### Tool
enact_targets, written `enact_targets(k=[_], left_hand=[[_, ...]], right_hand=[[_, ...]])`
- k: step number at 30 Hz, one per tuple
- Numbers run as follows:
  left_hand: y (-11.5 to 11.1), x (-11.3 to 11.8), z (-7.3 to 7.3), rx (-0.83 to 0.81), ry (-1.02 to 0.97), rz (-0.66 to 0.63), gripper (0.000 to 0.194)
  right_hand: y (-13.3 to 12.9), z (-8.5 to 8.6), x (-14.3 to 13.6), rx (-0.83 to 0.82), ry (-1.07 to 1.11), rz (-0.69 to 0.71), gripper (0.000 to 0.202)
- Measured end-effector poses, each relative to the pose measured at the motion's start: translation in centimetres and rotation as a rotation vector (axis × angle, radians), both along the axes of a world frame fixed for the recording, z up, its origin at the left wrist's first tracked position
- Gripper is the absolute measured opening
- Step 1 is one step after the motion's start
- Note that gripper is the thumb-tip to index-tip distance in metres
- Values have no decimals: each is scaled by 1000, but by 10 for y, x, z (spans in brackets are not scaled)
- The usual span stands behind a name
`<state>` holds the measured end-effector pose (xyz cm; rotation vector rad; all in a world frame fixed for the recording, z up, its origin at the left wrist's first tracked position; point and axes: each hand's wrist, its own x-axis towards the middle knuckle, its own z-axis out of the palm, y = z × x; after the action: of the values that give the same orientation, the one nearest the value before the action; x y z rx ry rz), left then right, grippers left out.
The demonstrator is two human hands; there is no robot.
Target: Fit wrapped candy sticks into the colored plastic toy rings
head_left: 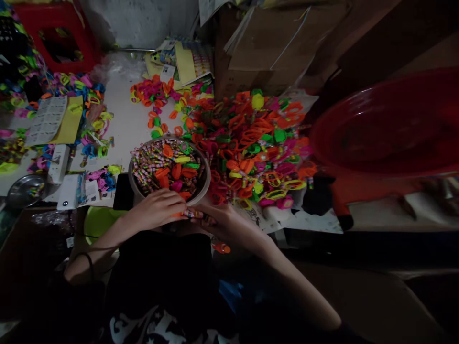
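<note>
My left hand [161, 208] is closed at the near rim of a round tub [205, 184], its fingertips on a small candy roll [192, 214] in a patterned wrapper. A bit of orange shows beside those fingertips. From the other side my right hand [225, 220] closes on the same roll; its fingers are partly in shadow. Below the right hand an orange piece [221, 247] sticks out, and what it belongs to is unclear. Many wrapped rolls fill the tub, with several orange, green and yellow plastic toy watches [167, 151] on top.
Right of the tub spreads a big heap of bright toy watches [251, 138], with a cardboard box [268, 52] behind. A large red basin [387, 124] stands at right. Leftward are a power strip [58, 164], a metal bowl [26, 191] and a red stool [59, 33].
</note>
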<state>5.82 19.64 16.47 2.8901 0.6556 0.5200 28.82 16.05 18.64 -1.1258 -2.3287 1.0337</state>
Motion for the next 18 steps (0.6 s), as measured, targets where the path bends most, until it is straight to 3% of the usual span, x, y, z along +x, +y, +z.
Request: enact_targets(k=[10,18], left_hand=[[6,4,-8,-70,18,-102,17],[10,8,4,-158,-45,-188,23]], right_hand=[[3,7,-1,-74,-231,122,14],[4,7,1,-23,-101,131,6]])
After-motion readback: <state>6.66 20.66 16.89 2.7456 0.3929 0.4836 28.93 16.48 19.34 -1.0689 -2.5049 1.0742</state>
